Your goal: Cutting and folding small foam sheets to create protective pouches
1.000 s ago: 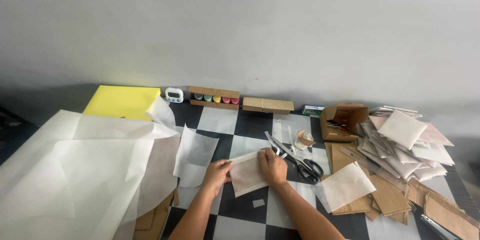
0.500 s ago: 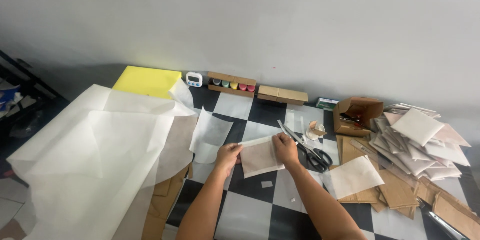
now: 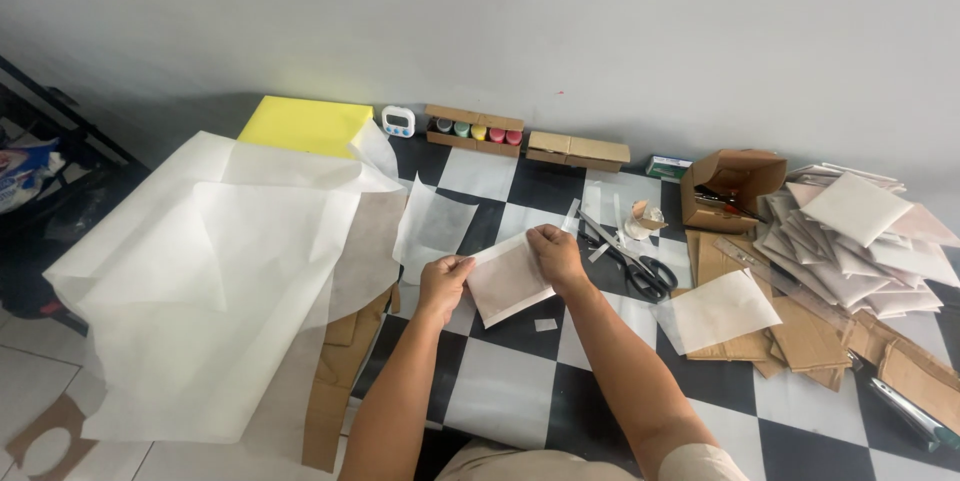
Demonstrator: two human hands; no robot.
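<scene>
- While pinched at both short ends, hangs just above the checkered mat (image 3: 500, 391): a small cardboard square wrapped in translucent paper (image 3: 508, 279), held between the two hands near the middle of the view.
- Left hand (image 3: 443, 281) clamped on the near-left edge, thumb over the top, fingers underneath.
- Right hand (image 3: 556, 254) closed on the far-right edge, fingertips pressing a fold of the wrap down.
- Looks light and thin; probably stiff enough from the board inside to stay flat without sagging.
- Outer wrap likely slick and easily creased or torn, so best taken by the edges, where board backs the paper, rather than by the loose flaps.
- Just beside the right hand: black-handled scissors (image 3: 640, 266), blades pointing away toward the wall, and a small roll of tape (image 3: 640, 219) a little beyond.
- Under the wrapped piece, a tiny paper scrap (image 3: 545, 324) lying on a black square.
- Off to the left: a big sheet of translucent paper (image 3: 210, 281), rumpled and overlapping brown cardboard below, spilling off the mat onto pale floor tiles.
- Off to the right: a heap of finished wrapped squares (image 3: 860, 231) stacked loosely, plus bare cardboard pieces (image 3: 800, 331) and an open cardboard box (image 3: 730, 186).
- Along the plain grey wall: a yellow pad (image 3: 305, 126), a small white timer (image 3: 398, 122), a tray of coloured paint pots (image 3: 475, 130).
- Work surface flat, black-and-white checks, smooth-looking; crowded at both sides, open in the centre.
</scene>
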